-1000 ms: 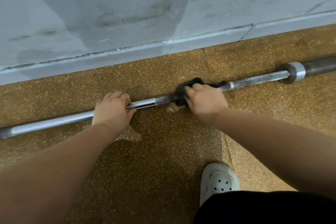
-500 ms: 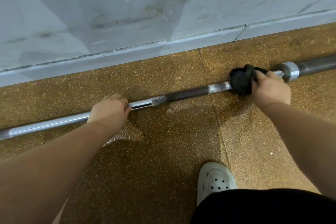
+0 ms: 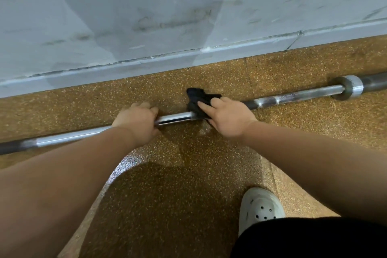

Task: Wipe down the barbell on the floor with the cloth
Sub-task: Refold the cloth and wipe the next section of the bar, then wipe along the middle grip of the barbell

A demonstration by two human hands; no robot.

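Now, left hand (image 3: 137,120): is curling its fingers round the barbell (image 3: 173,117), gripping the bare shaft.
Barbell: is lying on the floor (image 3: 188,184), extending past both grips.
Cloth (image 3: 198,100): is bunching on the shaft, just right of the left grip.
Right hand (image 3: 228,118): is clutching the cloth around the shaft.
Collar (image 3: 348,90): is sitting well right of that grip.

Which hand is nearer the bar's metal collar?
Right. The right hand holds the cloth on the bar, nearer the collar; the left hand grips the bar farther off, beyond the cloth.
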